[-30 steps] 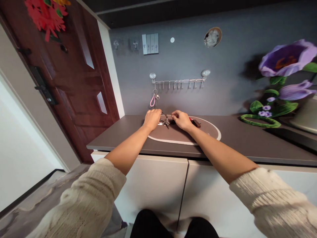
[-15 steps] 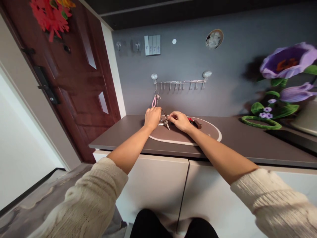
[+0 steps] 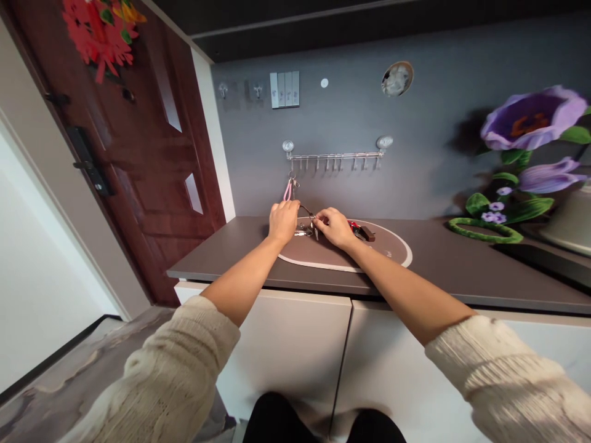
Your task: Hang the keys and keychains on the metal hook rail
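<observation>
Grey wall (image 3: 415, 184) behind, dark red door (image 3: 138, 147) off to my left, dark bench (image 3: 221, 246) running across in front of me. Purple plush flowers (image 3: 535, 123) stand toward its right end, well apart from the work.

Oval mat (image 3: 332, 257) lies flat on the bench, pale rim all round. Hook rail (image 3: 337, 154) is on the wall above it; a pink loop keychain (image 3: 288, 189) hangs near its left end, just past my left fingers.

Both hands are over the mat. Left hand (image 3: 283, 223) is closed, fingers curled on one end of a dark strap (image 3: 306, 210); exact grip is hidden behind my knuckles. Right hand (image 3: 336, 227) has its fingertips pinched at the strap's other end, where the key bunch (image 3: 302, 231) joins. Keys sit between my hands, low over the mat, some apparently resting on it. Brown block (image 3: 367, 234) is just right of my right hand, small red item (image 3: 354, 226) beside it.

Risks, my read: the fingertip pinch is small, so a slip drops the keys. Pulling the hands apart too hard could snap the strap out of one grip. Keys lie bunched, so they could tangle or snag. Left knuckles are near the keychain; lifting carelessly could knock it off its hook.
</observation>
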